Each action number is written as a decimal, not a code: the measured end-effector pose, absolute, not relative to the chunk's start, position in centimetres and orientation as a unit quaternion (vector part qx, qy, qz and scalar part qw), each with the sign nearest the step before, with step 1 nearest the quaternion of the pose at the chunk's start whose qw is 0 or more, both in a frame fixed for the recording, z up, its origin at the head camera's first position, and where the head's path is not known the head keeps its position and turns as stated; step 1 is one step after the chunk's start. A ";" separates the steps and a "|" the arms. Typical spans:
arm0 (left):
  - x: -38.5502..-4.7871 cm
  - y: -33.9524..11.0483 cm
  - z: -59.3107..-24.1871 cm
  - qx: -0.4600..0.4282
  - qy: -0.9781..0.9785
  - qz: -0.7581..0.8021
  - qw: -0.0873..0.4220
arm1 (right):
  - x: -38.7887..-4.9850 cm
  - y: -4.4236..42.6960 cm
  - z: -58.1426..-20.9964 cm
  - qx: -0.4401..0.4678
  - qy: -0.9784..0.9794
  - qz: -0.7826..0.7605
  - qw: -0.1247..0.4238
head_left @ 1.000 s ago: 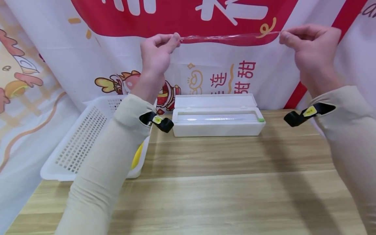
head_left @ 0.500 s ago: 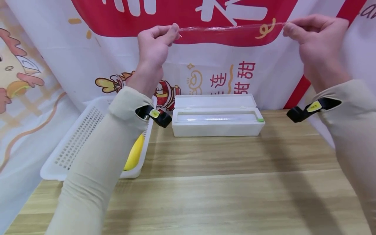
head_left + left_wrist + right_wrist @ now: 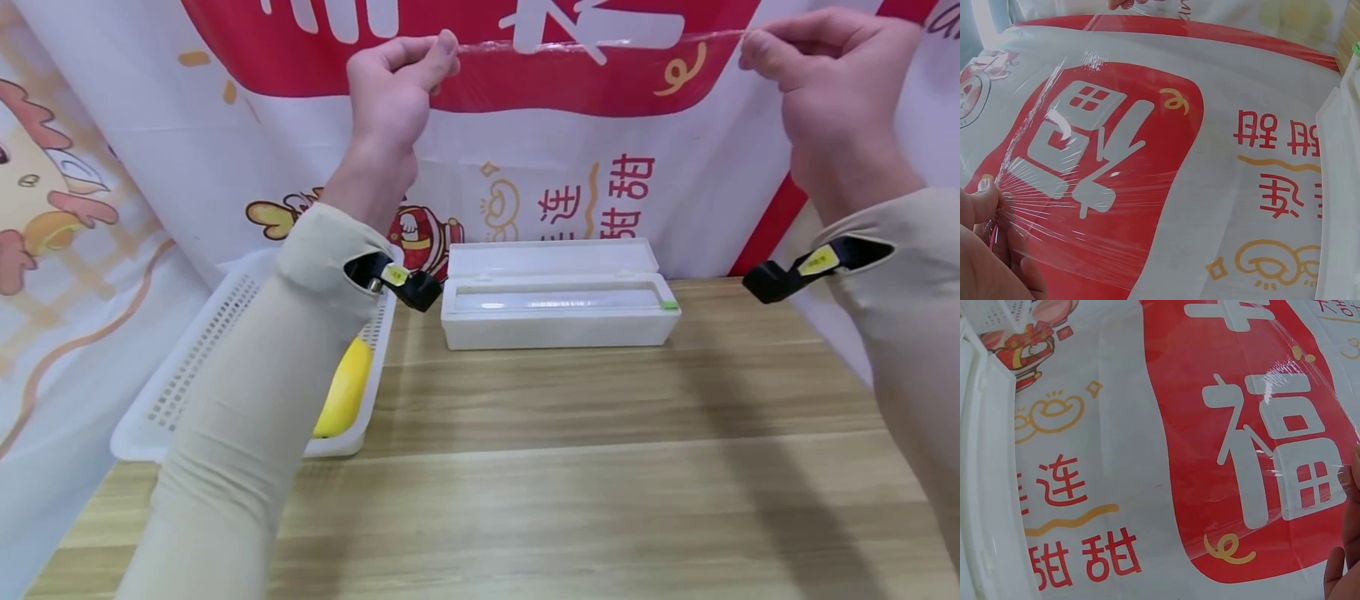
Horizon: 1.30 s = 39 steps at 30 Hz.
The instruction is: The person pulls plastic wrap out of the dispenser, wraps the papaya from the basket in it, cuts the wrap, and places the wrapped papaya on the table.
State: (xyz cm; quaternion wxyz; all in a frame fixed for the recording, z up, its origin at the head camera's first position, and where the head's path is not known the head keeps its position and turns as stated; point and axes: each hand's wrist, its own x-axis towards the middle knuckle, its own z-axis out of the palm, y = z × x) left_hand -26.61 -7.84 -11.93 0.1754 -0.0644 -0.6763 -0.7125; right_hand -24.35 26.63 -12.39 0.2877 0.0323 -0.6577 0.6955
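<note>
A clear sheet of cling film [image 3: 600,43] is drawn out between both hands, high above the table in front of the printed cloth. My left hand [image 3: 390,96] pinches one top corner between thumb and fingers. Creases fan out from that pinch in the left wrist view, where the film [image 3: 1054,200] hangs as a wide sheet. The opposite top corner is pinched by my right hand [image 3: 843,87]. Below stands a white cling film dispenser [image 3: 558,331], its lid [image 3: 551,257] raised and a clear panel showing along the top. The film's lower edge is hard to make out.
A white perforated basket [image 3: 135,446] stands at the left, partly behind my left sleeve. Inside it lies a smooth yellow object [image 3: 347,390], its kind unclear. A printed cloth [image 3: 480,133] hangs behind the wooden table [image 3: 570,508].
Both hands have risen steadily, lifting the film higher. They have also moved slightly farther apart. More of the yellow object shows past my left sleeve; the dispenser stays in place.
</note>
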 end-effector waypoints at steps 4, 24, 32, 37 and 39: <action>-26.5 -7.6 -11.6 -0.066 -0.677 -0.712 0.173 | -24.4 26.9 -12.6 0.043 -0.644 0.705 0.293; -24.7 -8.3 -11.4 -0.087 -0.672 -0.713 0.183 | -22.4 27.1 -12.9 0.079 -0.615 0.726 0.298; -22.8 -9.1 -12.1 -0.118 -0.650 -0.728 0.181 | -19.7 27.0 -13.3 0.069 -0.642 0.704 0.296; -21.8 -9.5 -12.5 -0.130 -0.639 -0.735 0.186 | -18.4 26.6 -13.6 0.086 -0.645 0.703 0.285; -21.4 -9.6 -12.6 -0.128 -0.636 -0.738 0.186 | -18.1 26.5 -13.6 0.106 -0.634 0.712 0.283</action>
